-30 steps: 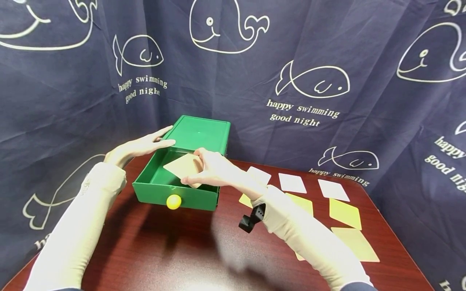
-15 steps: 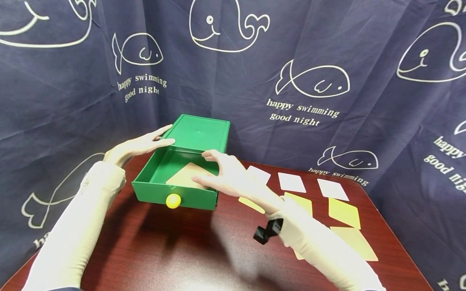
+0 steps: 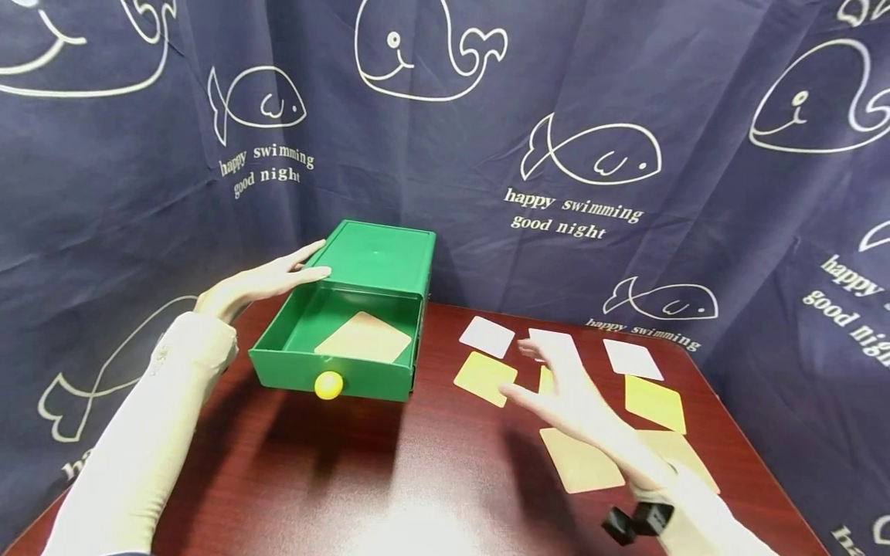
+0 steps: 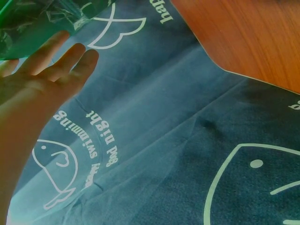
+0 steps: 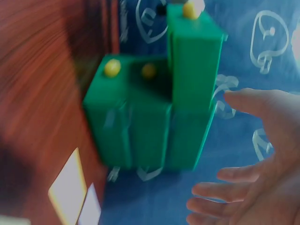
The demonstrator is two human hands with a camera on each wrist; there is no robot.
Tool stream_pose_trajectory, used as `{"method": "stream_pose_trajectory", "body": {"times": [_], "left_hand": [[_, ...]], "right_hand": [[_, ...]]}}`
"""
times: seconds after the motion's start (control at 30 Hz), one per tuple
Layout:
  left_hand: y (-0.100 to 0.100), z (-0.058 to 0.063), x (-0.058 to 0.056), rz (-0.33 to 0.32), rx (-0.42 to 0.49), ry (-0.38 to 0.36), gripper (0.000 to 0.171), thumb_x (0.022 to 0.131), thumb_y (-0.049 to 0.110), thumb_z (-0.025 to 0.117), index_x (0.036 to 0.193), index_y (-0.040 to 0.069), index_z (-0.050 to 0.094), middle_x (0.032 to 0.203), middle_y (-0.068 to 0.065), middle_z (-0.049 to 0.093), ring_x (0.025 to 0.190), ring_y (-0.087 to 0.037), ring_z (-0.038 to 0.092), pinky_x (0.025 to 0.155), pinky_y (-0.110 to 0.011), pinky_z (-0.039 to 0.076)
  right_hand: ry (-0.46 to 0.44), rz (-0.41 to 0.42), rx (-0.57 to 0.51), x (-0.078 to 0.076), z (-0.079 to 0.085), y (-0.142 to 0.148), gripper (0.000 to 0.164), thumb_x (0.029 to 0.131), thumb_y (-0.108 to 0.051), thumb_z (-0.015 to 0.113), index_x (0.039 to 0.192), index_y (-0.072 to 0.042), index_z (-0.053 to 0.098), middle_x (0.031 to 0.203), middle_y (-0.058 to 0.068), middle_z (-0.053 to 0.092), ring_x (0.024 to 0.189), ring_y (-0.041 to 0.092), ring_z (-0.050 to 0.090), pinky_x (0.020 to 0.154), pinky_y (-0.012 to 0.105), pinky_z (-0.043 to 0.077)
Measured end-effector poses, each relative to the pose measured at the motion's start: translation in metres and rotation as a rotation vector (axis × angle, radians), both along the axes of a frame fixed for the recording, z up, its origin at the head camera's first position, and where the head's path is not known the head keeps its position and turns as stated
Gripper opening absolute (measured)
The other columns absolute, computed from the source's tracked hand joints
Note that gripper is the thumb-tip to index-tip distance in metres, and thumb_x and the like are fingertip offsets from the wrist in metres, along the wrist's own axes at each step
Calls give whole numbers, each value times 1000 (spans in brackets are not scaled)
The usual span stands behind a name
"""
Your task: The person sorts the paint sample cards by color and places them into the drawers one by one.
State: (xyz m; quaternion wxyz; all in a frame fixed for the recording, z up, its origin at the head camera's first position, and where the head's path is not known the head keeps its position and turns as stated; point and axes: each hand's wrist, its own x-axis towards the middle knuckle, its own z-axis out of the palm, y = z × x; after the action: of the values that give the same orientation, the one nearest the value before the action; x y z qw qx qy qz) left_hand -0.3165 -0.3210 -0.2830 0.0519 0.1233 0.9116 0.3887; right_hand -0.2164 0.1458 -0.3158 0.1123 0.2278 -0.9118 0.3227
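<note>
In the head view my left hand (image 3: 259,284) lies along the left edge of a green drawer cabinet (image 3: 378,253), fingers extended. Its top drawer (image 3: 285,369) is pulled out, with a yellow round knob (image 3: 329,385) on the front. A beige square card (image 3: 365,337) lies flat inside. My right hand (image 3: 573,398) hovers over the cards on the right, fingers spread and holding nothing. Below it lies a beige card (image 3: 580,462); a yellow card (image 3: 485,378) is left of its thumb. Partly behind its fingers are a white card (image 3: 556,342) and another yellow card.
More cards lie on the reddish-brown table (image 3: 452,479): white ones (image 3: 487,337) at the back, a yellow one (image 3: 655,403) and a beige one farther right. The right wrist view shows two closed lower drawers (image 5: 105,136) beneath the open one. A dark blue curtain (image 3: 473,170) surrounds the table.
The right hand has let go of the beige card, which now lies in the drawer, and has moved right over the table cards. The left hand has stayed on the cabinet.
</note>
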Motion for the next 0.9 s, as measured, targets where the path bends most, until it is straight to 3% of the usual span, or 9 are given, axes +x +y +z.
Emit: {"method": "stream_pose_trajectory", "body": {"times": [0.17, 0.27, 0.43, 0.57, 0.73, 0.9], "left_hand": [[-2, 0, 1, 7, 12, -4, 75, 98, 48, 46, 156, 31, 3, 159, -18, 17, 141, -36, 27, 117, -56, 23], [-2, -1, 1, -6, 10, 0, 75, 99, 46, 46, 157, 29, 2, 159, -20, 15, 141, -37, 27, 117, -56, 23], [2, -2, -1, -23, 19, -1, 75, 99, 45, 47, 157, 28, 1, 159, -20, 16, 141, -38, 27, 117, -56, 24], [4, -3, -2, -27, 25, 4, 75, 99, 45, 47, 157, 28, 2, 160, -18, 14, 141, -38, 26, 117, -56, 23], [3, -5, -1, -22, 27, 10, 75, 99, 45, 46, 157, 27, 1, 159, -19, 17, 140, -37, 29, 116, -55, 25], [2, -5, 0, 0, 32, 11, 74, 99, 46, 47, 156, 30, 3, 158, -18, 21, 139, -35, 32, 115, -54, 27]], "right_hand": [[-76, -187, 82, 2, -21, 42, 75, 81, -54, 71, 138, -12, 46, 136, 16, 55, 126, 36, 50, 98, 57, 43], [-91, -259, 127, 3, -40, 60, 84, 79, -55, 72, 139, -3, 44, 135, 24, 54, 122, 42, 50, 94, 60, 44], [-77, -297, 259, 7, -77, 84, 95, 73, -55, 76, 133, 10, 44, 123, 33, 57, 111, 51, 53, 89, 62, 45], [-86, -321, 377, 10, -98, 94, 99, 66, -64, 76, 128, 9, 48, 116, 33, 59, 106, 53, 55, 88, 62, 45], [-133, -359, 448, 12, -111, 93, 99, 63, -73, 72, 124, 1, 51, 108, 27, 62, 97, 46, 56, 84, 60, 46], [-105, -401, 471, 10, -116, 88, 99, 59, -77, 71, 119, 0, 52, 96, 22, 61, 89, 39, 54, 73, 56, 47]]}}
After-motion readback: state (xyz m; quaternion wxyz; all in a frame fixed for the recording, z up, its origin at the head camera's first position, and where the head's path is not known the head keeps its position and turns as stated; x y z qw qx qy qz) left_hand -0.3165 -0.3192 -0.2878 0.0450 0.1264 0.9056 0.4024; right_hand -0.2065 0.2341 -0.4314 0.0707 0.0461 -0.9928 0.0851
